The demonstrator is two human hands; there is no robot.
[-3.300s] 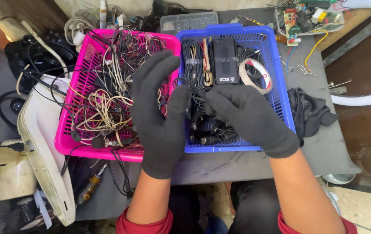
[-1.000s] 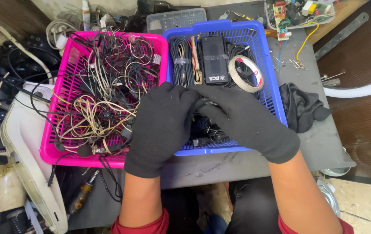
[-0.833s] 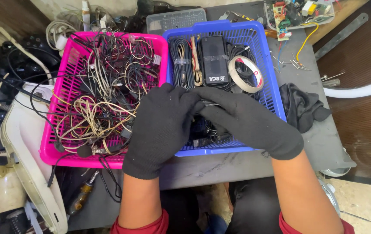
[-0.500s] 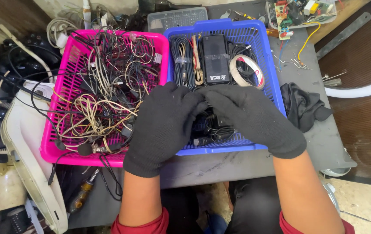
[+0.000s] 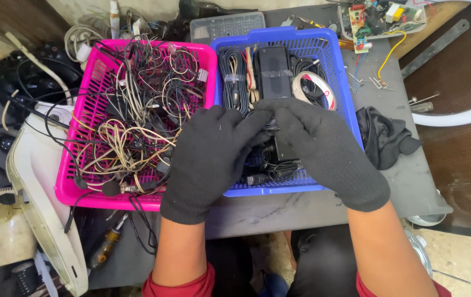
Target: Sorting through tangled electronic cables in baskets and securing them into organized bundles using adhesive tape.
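Item: small dark cable bundle (image 5: 271,124), lying in the near half of the blue basket (image 5: 341,82), on the table (image 5: 411,176).
Left hand (image 5: 208,157), black glove: fingers curled narrow toward the bundle from the left.
Right hand (image 5: 329,148), black glove: fingers bent onto it from the right; fingertips of both hands meet over it, equally near.
Long axis: cannot tell; the gloves cover most of it.
Grip: contact likely, hold unconfirmed.
Adjacent: black adapter (image 5: 273,71), tape roll (image 5: 313,88), pink basket (image 5: 81,187) of tangled wires (image 5: 136,110).

blue basket (image 5: 331,66) contents under gloved hands hidden, fingers' (image 5: 257,118) grasp unclear
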